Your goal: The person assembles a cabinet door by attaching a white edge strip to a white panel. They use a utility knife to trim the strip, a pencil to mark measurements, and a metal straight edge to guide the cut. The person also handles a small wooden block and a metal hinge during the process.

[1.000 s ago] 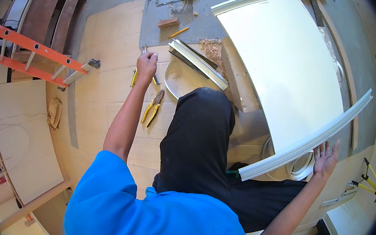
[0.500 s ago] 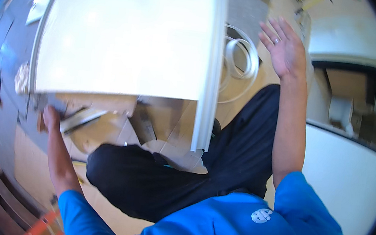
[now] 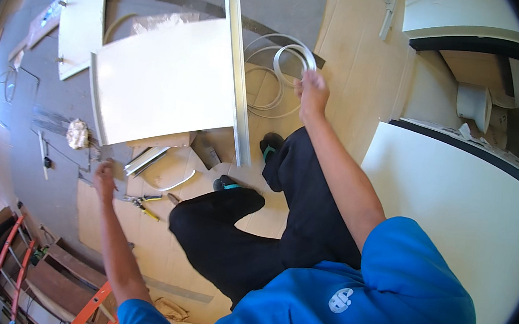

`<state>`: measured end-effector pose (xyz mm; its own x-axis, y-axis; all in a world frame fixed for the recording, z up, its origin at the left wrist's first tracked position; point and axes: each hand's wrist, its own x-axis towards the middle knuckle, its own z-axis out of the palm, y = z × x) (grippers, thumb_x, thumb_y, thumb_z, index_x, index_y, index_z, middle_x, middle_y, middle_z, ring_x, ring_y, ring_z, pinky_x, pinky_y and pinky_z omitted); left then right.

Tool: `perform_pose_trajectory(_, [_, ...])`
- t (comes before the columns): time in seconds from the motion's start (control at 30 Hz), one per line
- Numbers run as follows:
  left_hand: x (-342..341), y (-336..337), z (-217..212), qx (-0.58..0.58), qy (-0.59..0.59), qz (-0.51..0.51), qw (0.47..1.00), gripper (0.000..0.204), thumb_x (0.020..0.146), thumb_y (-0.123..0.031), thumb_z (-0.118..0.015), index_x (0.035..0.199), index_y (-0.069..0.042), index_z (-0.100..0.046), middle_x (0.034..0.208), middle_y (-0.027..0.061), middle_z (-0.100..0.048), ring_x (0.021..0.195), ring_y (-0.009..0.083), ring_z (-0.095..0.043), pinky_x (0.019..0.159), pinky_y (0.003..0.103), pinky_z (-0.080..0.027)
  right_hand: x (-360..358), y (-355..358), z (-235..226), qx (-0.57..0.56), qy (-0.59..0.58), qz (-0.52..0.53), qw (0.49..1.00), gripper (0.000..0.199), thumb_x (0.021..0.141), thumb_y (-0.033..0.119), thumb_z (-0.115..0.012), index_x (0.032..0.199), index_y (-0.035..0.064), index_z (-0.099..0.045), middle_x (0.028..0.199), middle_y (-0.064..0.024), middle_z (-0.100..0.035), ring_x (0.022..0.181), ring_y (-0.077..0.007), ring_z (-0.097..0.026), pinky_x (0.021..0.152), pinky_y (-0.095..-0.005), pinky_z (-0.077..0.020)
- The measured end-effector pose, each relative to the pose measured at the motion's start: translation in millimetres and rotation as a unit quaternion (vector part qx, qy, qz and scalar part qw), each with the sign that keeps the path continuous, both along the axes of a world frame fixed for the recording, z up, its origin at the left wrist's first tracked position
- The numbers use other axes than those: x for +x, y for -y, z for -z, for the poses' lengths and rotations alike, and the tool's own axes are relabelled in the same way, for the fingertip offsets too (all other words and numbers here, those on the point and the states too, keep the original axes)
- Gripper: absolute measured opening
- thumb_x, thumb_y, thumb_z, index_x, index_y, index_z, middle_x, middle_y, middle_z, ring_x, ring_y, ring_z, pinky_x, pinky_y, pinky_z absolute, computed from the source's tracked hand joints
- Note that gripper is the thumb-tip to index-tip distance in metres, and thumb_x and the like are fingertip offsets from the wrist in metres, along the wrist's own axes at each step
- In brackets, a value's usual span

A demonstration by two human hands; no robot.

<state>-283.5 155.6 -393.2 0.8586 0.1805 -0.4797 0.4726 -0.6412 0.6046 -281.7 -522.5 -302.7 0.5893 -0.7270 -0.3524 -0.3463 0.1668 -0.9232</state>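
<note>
My right hand [image 3: 313, 95] reaches the near right edge of a coil of white flexible strip [image 3: 278, 68], its fingers closed on the coil's rim. Low on the left, my left hand [image 3: 104, 180] is curled and somewhat blurred; what lies in its fingers, if anything, is too small to name. Between the hands is a large white panel [image 3: 166, 78], raised on a cardboard piece [image 3: 162, 141]. A long pale metal-like rail [image 3: 239, 70] runs along its right edge, and a narrow grey strip [image 3: 95, 95] along its left.
Yellow-handled pliers [image 3: 147, 205] and a curved white offcut [image 3: 174, 184] lie near my left knee. A crumpled whitish bundle [image 3: 77, 133] sits beyond my left hand. Another white panel [image 3: 82, 30] lies far left. An orange ladder [image 3: 89, 309] and a white cabinet surface [image 3: 438, 227] flank me.
My right hand came down from an open, raised pose to the coil. The view has shifted and widened, and my legs now stand more upright. My left hand stays near the panel's lower left corner.
</note>
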Motion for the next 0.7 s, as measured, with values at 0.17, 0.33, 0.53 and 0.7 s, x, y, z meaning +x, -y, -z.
perform_pose_trajectory(0.17, [-128.1, 63.7, -115.5, -0.291, -0.086, -0.147, 0.942, 0.034, 0.098, -0.014, -0.051, 0.123, 0.001, -0.069, 0.079, 0.0017, -0.059, 0.062, 0.0115, -0.055, 0.057, 0.028, -0.049, -123.8, 18.1, -171.9, -0.245, -0.159, -0.336, 0.895, 0.032, 0.096, 0.013, -0.066, 0.126, 0.0029, -0.064, 0.118, -0.0158, -0.071, 0.104, -0.0285, -0.071, 0.083, -0.0368, -0.0584])
perform_pose_trajectory(0.33, [-214.9, 183.3, -285.7, -0.214, -0.203, -0.046, 0.954, 0.047, 0.075, 0.005, -0.075, 0.122, 0.006, -0.07, 0.082, 0.0034, -0.067, 0.067, 0.0135, -0.061, 0.062, 0.027, -0.05, -260.2, 99.1, -327.0, -0.22, -0.346, -0.485, 0.772, 0.042, 0.091, 0.022, -0.07, 0.127, 0.0015, -0.065, 0.121, -0.0191, -0.071, 0.109, -0.0348, -0.069, 0.094, -0.0429, -0.0553])
perform_pose_trajectory(0.53, [-228.8, 231.9, -363.4, -0.069, -0.056, 0.036, 0.995, 0.02, 0.086, -0.005, -0.075, 0.103, -0.004, -0.065, 0.074, 0.0068, -0.065, 0.061, 0.016, -0.062, 0.057, 0.03, -0.052, -344.6, 193.0, -387.6, -0.078, -0.476, -0.285, 0.829, 0.04, 0.091, 0.023, -0.07, 0.125, 0.0015, -0.068, 0.101, -0.0162, -0.075, 0.086, -0.0276, -0.074, 0.073, -0.0404, -0.058])
perform_pose_trajectory(0.7, [-181.0, 227.2, -362.9, -0.191, -0.173, -0.183, 0.949, 0.015, 0.099, -0.022, -0.065, 0.106, -0.011, -0.057, 0.062, -0.0025, -0.05, 0.051, 0.0107, -0.053, 0.044, 0.028, -0.045, -324.6, 262.5, -368.3, 0.028, -0.491, -0.315, 0.812, 0.044, 0.091, 0.031, -0.072, 0.128, 0.0078, -0.065, 0.1, -0.0079, -0.07, 0.08, -0.0202, -0.069, 0.062, -0.0382, -0.0544])
